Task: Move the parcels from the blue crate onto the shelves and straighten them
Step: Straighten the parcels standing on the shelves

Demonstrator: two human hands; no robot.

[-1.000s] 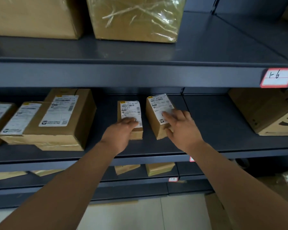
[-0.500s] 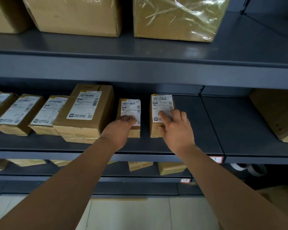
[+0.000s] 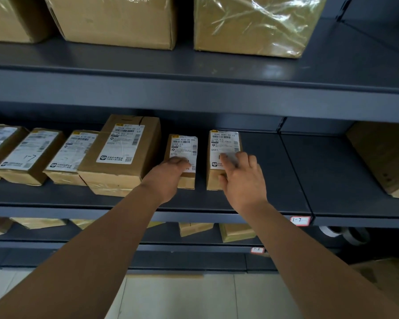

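Two small brown parcels with white labels lie side by side on the middle shelf (image 3: 267,180). My left hand (image 3: 168,178) holds the near end of the left small parcel (image 3: 183,145), its fingers curled over the label. My right hand (image 3: 242,180) presses straight, spread fingers on the top of the right small parcel (image 3: 225,141), with the thumb against its front face. Both parcels lie roughly parallel, labels up, a narrow gap between them. The blue crate is out of view.
A bigger labelled box (image 3: 122,146) and several small parcels (image 3: 30,150) line the shelf to the left. A large carton (image 3: 382,157) sits at the right. Big boxes (image 3: 115,19) stand on the upper shelf, more parcels (image 3: 195,227) on the lower one. A tag reads 1-7 (image 3: 300,221).
The right parcel has turned from skewed to straight, parallel to the left one. Both hands stayed on their parcels. My view has shifted left.
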